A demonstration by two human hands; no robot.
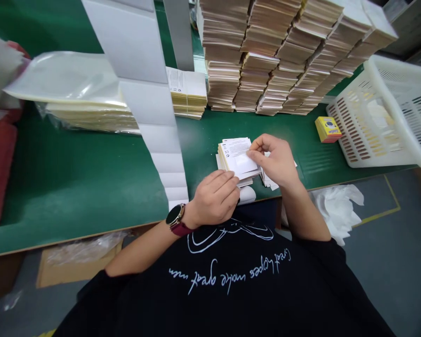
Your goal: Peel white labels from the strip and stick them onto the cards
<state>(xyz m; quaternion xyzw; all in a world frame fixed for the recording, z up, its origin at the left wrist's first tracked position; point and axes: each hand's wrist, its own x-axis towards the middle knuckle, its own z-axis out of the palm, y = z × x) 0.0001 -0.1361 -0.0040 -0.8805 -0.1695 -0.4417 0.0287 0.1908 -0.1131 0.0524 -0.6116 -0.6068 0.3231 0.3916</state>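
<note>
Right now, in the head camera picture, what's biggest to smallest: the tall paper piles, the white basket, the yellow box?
Largest to smallest: the tall paper piles, then the white plastic basket, then the yellow box.

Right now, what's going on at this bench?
A person is handling a small stack of printed sheets on a green workbench. Their left hand holds its near edge, while the fingers of their right hand rest on the top sheet. Tall stacks of tan cards stand behind, near a white plastic basket.
</note>
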